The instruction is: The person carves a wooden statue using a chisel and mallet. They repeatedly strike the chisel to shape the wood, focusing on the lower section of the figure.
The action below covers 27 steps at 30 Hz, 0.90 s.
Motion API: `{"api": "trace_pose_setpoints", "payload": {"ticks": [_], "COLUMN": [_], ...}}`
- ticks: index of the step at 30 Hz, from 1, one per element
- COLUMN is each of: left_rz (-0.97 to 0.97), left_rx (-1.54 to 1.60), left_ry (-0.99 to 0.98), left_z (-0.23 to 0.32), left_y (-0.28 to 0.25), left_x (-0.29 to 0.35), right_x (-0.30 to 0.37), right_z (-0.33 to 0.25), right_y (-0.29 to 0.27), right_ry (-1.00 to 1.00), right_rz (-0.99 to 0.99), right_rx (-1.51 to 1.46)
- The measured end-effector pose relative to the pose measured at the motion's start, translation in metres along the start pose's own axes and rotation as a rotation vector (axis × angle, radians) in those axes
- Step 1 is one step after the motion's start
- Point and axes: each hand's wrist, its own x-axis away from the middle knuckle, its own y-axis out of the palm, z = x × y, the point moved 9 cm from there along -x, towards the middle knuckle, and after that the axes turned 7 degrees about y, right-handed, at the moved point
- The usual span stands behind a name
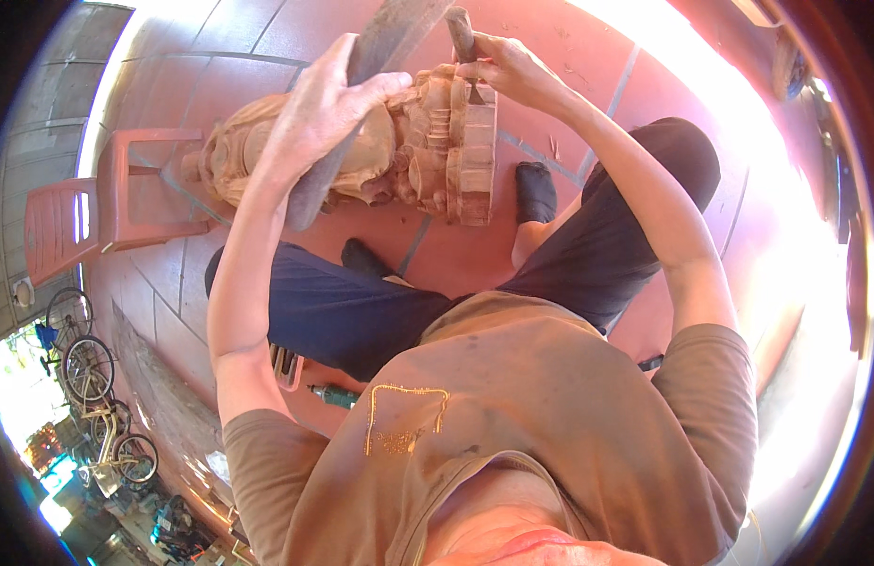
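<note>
Wooden carved figure (399, 141), left hand (319, 108) fingers clasping flat mallet (361, 85), right hand (508, 66) fingers gripping chisel (461, 33).

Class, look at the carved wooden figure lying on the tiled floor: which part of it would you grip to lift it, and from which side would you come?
Probably grip the carved wooden figure at its flat block base, coming from the person's right, where that end is exposed. The base has straight faces. The left hand with its flat tool covers the middle, and the right hand works at the top.
</note>
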Motion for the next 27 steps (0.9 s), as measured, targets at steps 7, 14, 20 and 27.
{"api": "trace_pose_setpoints", "payload": {"ticks": [7,14,20,27], "left_rz": [0.085,0.168,0.243,0.269], "left_rx": [0.045,0.223,0.291,0.318], "left_ry": [-0.001,0.148,0.179,0.198], "left_z": [0.01,0.041,0.061,0.063], "left_y": [-0.015,-0.016,-0.027,-0.029], "left_x": [0.006,0.002,0.008,0.008], "right_x": [-0.001,-0.007,-0.004,-0.005], "right_z": [0.03,0.045,0.038,0.037], "right_y": [-0.017,-0.01,-0.013,-0.012], "right_ry": [0.085,0.115,0.125,0.117], "right_rz": [-0.006,-0.035,-0.045,-0.04], "right_rx": [-0.182,-0.236,-0.276,-0.207]}}
